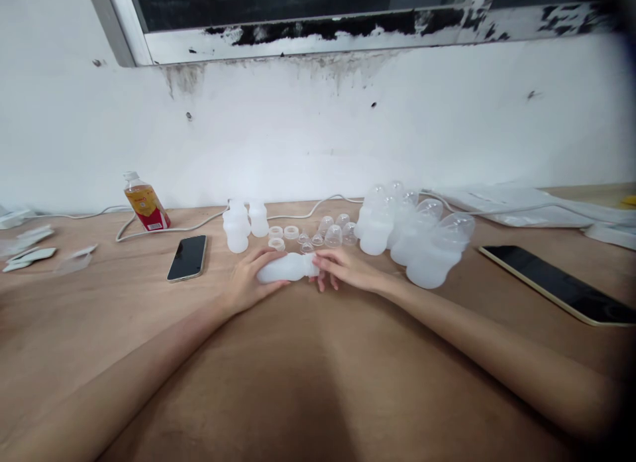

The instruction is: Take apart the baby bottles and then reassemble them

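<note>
A frosted white baby bottle (282, 268) lies sideways between my hands, above the wooden table. My left hand (244, 276) is wrapped round its body. At the neck end, the thumb and fingers of my right hand (348, 268) pinch the pale collar ring (311, 264). Just beyond the bottle lie loose white collar rings (291, 232) and several clear silicone teats (304, 238). Clear domed caps (333, 235) stand beside the teats. Behind my left hand is a small group of uncapped bottles (237, 231).
Several capped bottles (428, 263) are grouped at the right. A phone (187, 258) lies on the left and a larger one (556, 283) on the right. Near the wall are a drink bottle (147, 205), a white cable (318, 207) and plastic bags (501, 207). Small packets (32, 253) lie far left.
</note>
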Motion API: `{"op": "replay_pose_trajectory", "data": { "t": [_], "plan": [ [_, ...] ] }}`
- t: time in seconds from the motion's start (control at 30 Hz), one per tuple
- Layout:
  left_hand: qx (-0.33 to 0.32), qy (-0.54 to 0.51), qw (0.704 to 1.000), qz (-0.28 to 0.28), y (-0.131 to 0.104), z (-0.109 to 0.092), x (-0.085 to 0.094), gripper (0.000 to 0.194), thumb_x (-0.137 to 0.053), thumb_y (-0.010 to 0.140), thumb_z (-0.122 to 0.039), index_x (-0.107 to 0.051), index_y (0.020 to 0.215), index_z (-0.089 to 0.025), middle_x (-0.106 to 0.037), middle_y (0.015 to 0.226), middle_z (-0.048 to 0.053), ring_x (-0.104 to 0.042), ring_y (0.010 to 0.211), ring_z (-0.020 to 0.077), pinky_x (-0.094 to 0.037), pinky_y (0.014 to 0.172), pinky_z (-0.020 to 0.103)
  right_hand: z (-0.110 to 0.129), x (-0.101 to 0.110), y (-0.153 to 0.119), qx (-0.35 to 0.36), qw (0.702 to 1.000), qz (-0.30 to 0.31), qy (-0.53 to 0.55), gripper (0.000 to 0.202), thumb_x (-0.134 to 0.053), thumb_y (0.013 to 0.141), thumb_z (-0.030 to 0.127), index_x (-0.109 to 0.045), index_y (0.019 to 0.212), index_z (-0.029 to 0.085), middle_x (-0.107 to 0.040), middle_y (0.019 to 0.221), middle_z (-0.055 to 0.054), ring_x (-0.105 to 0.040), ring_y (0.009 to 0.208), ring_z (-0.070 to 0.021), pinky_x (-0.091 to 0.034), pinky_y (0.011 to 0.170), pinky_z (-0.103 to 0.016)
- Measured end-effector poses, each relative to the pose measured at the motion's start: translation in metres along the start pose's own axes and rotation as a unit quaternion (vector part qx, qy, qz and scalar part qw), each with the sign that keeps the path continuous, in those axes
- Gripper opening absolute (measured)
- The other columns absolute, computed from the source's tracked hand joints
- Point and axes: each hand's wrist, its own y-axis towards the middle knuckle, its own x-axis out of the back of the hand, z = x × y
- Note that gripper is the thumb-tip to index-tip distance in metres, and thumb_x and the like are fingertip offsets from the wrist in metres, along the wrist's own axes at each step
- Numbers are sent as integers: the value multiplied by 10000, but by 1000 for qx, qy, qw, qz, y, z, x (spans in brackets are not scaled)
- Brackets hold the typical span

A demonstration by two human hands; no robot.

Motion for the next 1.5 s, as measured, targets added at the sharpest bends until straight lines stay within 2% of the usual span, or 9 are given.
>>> {"op": "replay_pose_trajectory", "data": {
  "t": [0.13, 0.37, 0.53, 0.7, 0.9, 1.0, 1.13, 1.4, 1.5],
  "plan": [
    [-8, 10, 1000, -14, -1, 1, 0, 419, -565, 696, -380, -489, 1073, -214, -507, 1062, 69, -489, 979, 193, -395, 856, 327, 1, 3, -2, 0, 1000, 26, 14, 311, -509, 719, 421, -551, 852, 143, -614, 661, -24, -522, 434, -68, -343, 324, -152],
    [-45, 42, 997, -36, -4, 0, -2, 400, -545, 720, -362, -487, 1085, -208, -499, 1054, 79, -485, 974, 188, -388, 855, 320, -4, -7, 4, -153, 985, -6, 76, 594, -241, 768, 592, -563, 675, 102, -529, 427, -30, -411, 252, -47, -213, 204, -135],
    [-17, 25, 998, -51, -2, 3, -5, 410, -570, 695, -379, -491, 1061, -210, -514, 1030, 64, -501, 947, 184, -410, 824, 313, 4, -11, 3, -72, 982, -125, 122, 391, -480, 733, 453, -429, 1040, 218, -556, 893, -51, -601, 641, -130, -497, 372, -198],
    [17, 8, 998, -61, -1, 4, -4, 420, -582, 683, -387, -485, 1050, -206, -532, 1009, 56, -513, 930, 182, -418, 812, 312, 1, -10, 1, 29, 992, -80, 93, 448, -568, 690, 341, -398, 1093, 241, -379, 1206, -63, -573, 857, -144, -545, 603, -254],
    [-23, 27, 999, -39, -4, 0, -5, 416, -568, 700, -375, -484, 1071, -206, -510, 1047, 68, -495, 962, 184, -408, 832, 314, 0, -8, 3, -69, 996, -62, -4, 378, -364, 783, 477, -498, 733, 127, -554, 557, -24, -503, 354, -76, -357, 271, -166],
    [-19, 26, 999, -40, -5, -1, -6, 421, -566, 698, -382, -482, 1074, -213, -513, 1046, 65, -501, 955, 186, -415, 826, 318, 8, -4, 0, -59, 996, -55, -32, 410, -332, 794, 482, -525, 858, 126, -594, 724, -73, -579, 536, -114, -438, 355, -189],
    [-5, 11, 999, -50, -3, -1, -6, 441, -573, 689, -393, -475, 1079, -213, -524, 1042, 61, -516, 941, 184, -426, 819, 319, 13, 1, -4, 60, 990, -64, -113, 484, -578, 681, 349, -425, 1123, 226, -463, 1165, -64, -536, 905, -141, -500, 679, -252],
    [-40, 30, 997, -58, -5, -2, -4, 435, -551, 724, -341, -455, 1125, -204, -527, 1080, 64, -495, 986, 177, -402, 865, 319, 8, -10, 0, -39, 995, -55, -80, 390, -343, 794, 473, -517, 841, 127, -558, 557, -15, -494, 386, -83, -356, 307, -184],
    [-15, 8, 998, -53, -4, -4, -3, 458, -567, 701, -374, -462, 1113, -203, -535, 1087, 66, -507, 986, 188, -410, 862, 331, 14, -3, -2, -7, 989, -43, -141, 416, -425, 756, 474, -497, 1003, 145, -606, 807, -79, -586, 634, -141, -424, 397, -201]
  ]
}}
